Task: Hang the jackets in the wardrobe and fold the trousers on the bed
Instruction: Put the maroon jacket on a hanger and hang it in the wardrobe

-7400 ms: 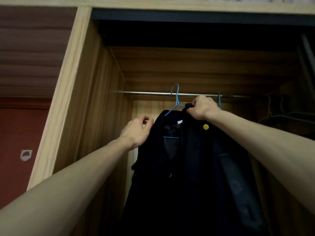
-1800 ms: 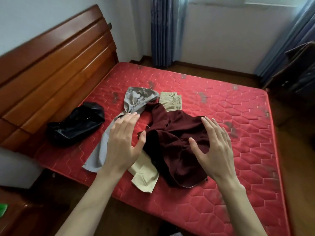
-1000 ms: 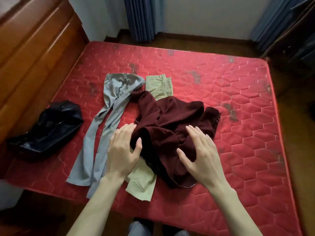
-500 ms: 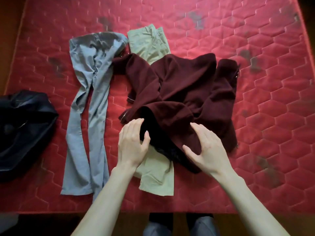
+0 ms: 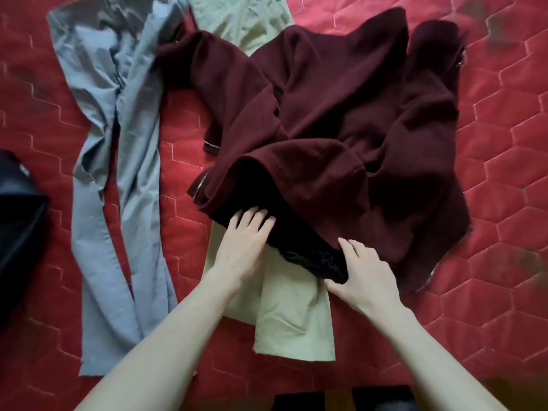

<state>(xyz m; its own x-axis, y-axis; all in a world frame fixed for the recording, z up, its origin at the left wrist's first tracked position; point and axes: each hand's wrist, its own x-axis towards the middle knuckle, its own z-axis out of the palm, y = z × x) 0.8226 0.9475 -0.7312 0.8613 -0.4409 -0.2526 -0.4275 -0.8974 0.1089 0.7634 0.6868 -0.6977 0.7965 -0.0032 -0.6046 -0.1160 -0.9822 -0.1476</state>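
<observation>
A crumpled maroon jacket [image 5: 341,120] with a black lining lies in the middle of the red mattress [image 5: 504,188], on top of beige trousers [image 5: 290,318]. Grey-blue trousers [image 5: 118,173] are stretched out flat to the left. My left hand [image 5: 243,244] rests flat at the jacket's near hem, its fingertips tucked under the dark lining. My right hand [image 5: 364,277] pinches the black lining edge between thumb and fingers. The beige trousers' waist [image 5: 237,16] shows beyond the jacket.
A black leather garment [image 5: 17,209] lies at the left edge of the mattress. The mattress's near edge runs along the bottom, with my legs [image 5: 341,401] just below it. Bare quilted surface lies to the right of the jacket.
I have leaned in closer over the bed. Both hands dropped from hovering above the jacket onto its near hem, and the right hand has closed on the lining.
</observation>
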